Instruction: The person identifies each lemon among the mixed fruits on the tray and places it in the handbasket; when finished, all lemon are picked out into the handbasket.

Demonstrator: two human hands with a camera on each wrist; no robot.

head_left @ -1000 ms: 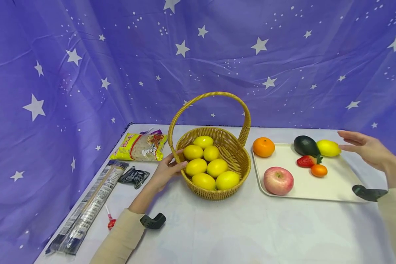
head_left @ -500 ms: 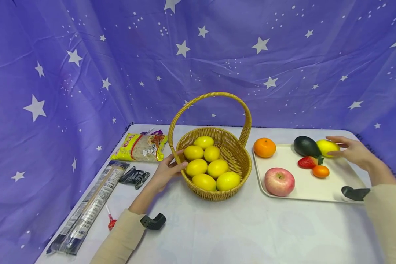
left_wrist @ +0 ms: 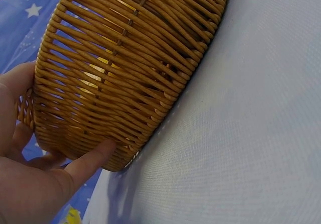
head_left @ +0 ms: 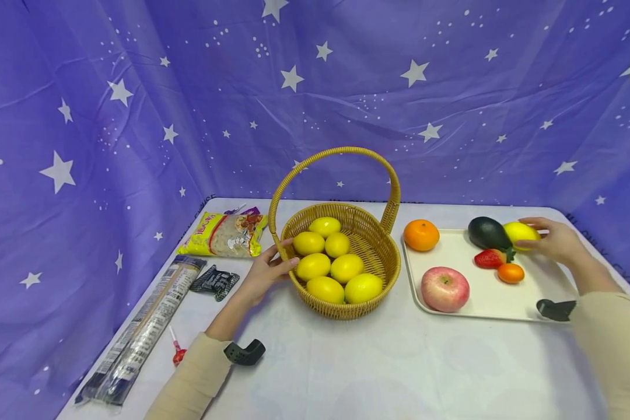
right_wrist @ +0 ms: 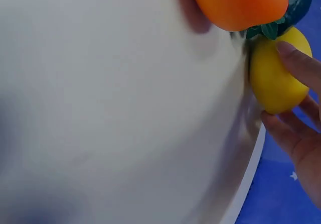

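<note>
A wicker basket [head_left: 343, 311] with a tall arched handle stands mid-table, several lemons [head_left: 346, 268] inside it. My left hand [head_left: 262, 276] grips its left side by the foot of the handle; in the left wrist view its fingers spread along the woven wall. At the far right, my right hand [head_left: 556, 240] holds a lemon [right_wrist: 276, 81] at the back of the cream tray [head_left: 483, 303], thumb on one side and fingertips on the other. Against that lemon lies a dark green avocado [head_left: 488, 233]; a strawberry [head_left: 488, 258] and a small orange fruit [head_left: 511, 273] lie just in front.
An apple [head_left: 445, 289] sits at the tray's front left, and a mandarin [head_left: 421, 235] at its back left corner. Left of the basket are a yellow snack bag [head_left: 223, 234], a small black packet [head_left: 214, 282], a long clear-wrapped package [head_left: 144, 326] and a red lollipop [head_left: 178, 354].
My right hand has moved left from beyond the tray's right side onto the lemon and closed its fingers around it. The left hand and the basket have stayed put.
</note>
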